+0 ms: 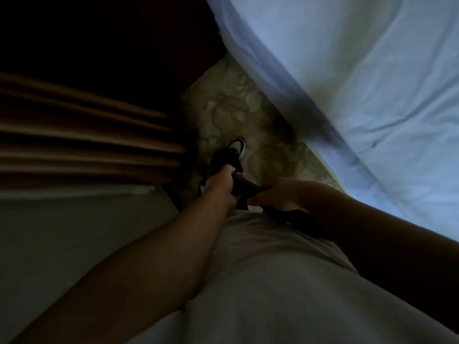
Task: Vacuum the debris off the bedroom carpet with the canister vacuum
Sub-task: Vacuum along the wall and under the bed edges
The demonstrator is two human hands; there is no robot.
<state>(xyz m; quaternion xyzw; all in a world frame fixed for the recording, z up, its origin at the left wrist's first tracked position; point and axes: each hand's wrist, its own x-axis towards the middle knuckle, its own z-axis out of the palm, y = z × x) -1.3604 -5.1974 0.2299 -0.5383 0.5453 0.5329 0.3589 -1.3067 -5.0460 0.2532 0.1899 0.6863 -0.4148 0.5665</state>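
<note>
The scene is dim and blurred. My left hand (pixel 219 184) is closed around the upper part of a black vacuum wand or handle (pixel 244 188) in front of my waist. My right hand (pixel 278 194) grips the same black piece just behind it, where a dark hose (pixel 298 219) runs back along my right side. The wand's lower end and the nozzle are hidden behind my hands and leg. The patterned green-beige carpet (pixel 238 112) shows in a narrow strip ahead. No debris can be made out on it.
A bed with pale blue-white bedding (pixel 360 83) fills the right side. Brown pleated curtains (pixel 82 135) and a grey wall (pixel 62 232) stand at the left. My shoe (pixel 236 146) rests on the carpet strip. A dark gap lies at the far end.
</note>
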